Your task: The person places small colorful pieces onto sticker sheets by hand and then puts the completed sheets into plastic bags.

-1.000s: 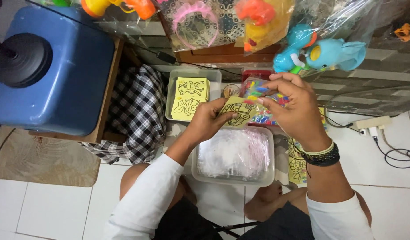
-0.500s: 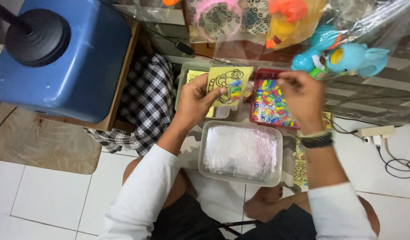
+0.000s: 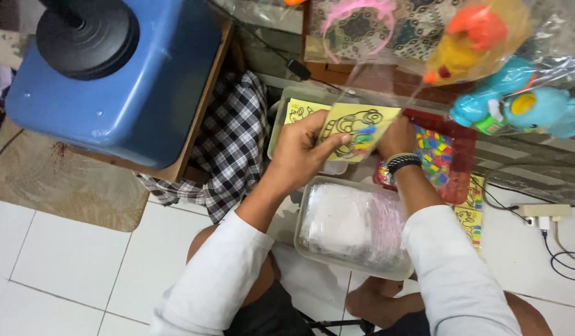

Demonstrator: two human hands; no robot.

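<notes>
**A Yellow Picture Card Is Being Held Up in Two Hands**

Much of the right hand (image 3: 396,138) is being hidden behind the yellow card (image 3: 356,132), so it cannot be told if its fingers are being pinched on the card or only being rested behind it. A dark band (image 3: 402,163) is being worn on that wrist. The plastic bags of toys (image 3: 486,74) at the top are being cut off by the picture's edge, and the pink ring (image 3: 357,14) up there is only partly being shown. What is being kept in the clear tub (image 3: 353,227) is hard to make out; only white, crinkly plastic is being seen.

The card is being pinched by the left hand (image 3: 300,155), with the thumb being pressed on the front and the fingers being curled at the back. The card is being held up, a little tilted, over a grey tray (image 3: 281,121) with another yellow card (image 3: 300,112) in it. Just to the right, a red tray (image 3: 452,158) of bright little pieces is being partly covered by the right arm. Both arms are being bent in from below, in white sleeves.

A blue water jug (image 3: 119,81) is being kept on a wooden stand at the left, beside a checked cloth (image 3: 228,149). White floor tiles (image 3: 63,261) are being seen below.
</notes>
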